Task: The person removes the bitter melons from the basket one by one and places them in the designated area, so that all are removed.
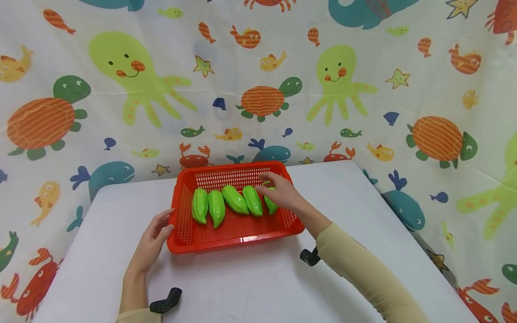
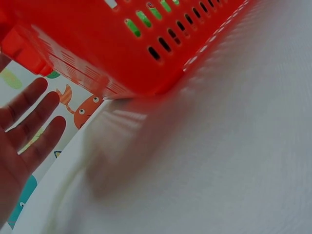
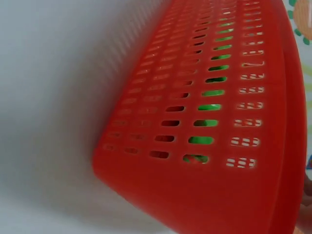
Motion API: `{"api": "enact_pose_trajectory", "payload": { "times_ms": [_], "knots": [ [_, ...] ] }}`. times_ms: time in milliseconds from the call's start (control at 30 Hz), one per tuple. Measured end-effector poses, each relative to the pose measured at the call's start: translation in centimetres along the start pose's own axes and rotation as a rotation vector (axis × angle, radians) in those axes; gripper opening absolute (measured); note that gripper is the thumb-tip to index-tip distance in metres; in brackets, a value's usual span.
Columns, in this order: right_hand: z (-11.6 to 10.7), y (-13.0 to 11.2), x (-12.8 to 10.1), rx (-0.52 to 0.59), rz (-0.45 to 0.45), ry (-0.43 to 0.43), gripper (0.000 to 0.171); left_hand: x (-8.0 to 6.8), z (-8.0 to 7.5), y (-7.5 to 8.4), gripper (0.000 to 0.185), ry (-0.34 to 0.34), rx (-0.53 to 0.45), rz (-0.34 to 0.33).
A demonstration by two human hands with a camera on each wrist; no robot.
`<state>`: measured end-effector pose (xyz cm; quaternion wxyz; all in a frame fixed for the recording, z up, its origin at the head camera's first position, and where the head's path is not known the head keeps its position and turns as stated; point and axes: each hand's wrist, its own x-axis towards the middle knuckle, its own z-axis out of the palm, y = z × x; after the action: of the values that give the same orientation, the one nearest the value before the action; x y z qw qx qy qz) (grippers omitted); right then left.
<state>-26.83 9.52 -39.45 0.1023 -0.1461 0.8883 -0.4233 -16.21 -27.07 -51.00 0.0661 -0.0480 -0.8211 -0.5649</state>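
A red plastic basket (image 1: 236,246) with slotted walls stands on the white table. Several glossy, bright green, ridged, elongated fruit- or vegetable-like pieces lie side by side in it, among them a leftmost piece (image 1: 199,205) and a middle piece (image 1: 235,199). My right hand (image 1: 280,190) reaches over the basket's right side, thumb and forefinger spread apart over the rightmost green piece (image 1: 270,205), partly covering it. At the left rim, my left hand (image 1: 152,235) has fingertips and thumb right at the edge. Its fingers (image 2: 41,139) look spread and fairly straight in the left wrist view.
White cloth covers the table (image 1: 242,287). Behind and beside it hangs a curtain (image 1: 226,40) printed with sea animals. Black wrist-worn devices show below the left hand (image 1: 165,301) and beside the right sleeve (image 1: 310,257).
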Motion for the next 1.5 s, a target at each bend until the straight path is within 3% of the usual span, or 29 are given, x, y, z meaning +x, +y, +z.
{"api": "enact_pose_trajectory", "payload": {
  "times_ms": [200,733,1500],
  "knots": [
    [0.4,-0.4,1.7,-0.065,0.048,0.012,0.056,0.0,-0.1,-0.1,0.053,-0.002,0.002,-0.016],
    [0.5,-1.3,4.2,-0.069,0.115,-0.004,0.061,0.6,-0.8,-0.7,0.053,-0.017,0.016,-0.038],
    [4.9,-6.7,7.3,0.027,0.018,-0.192,0.067,1.5,-1.3,-1.1,0.052,-0.041,-0.015,-0.040]
  ]
}}
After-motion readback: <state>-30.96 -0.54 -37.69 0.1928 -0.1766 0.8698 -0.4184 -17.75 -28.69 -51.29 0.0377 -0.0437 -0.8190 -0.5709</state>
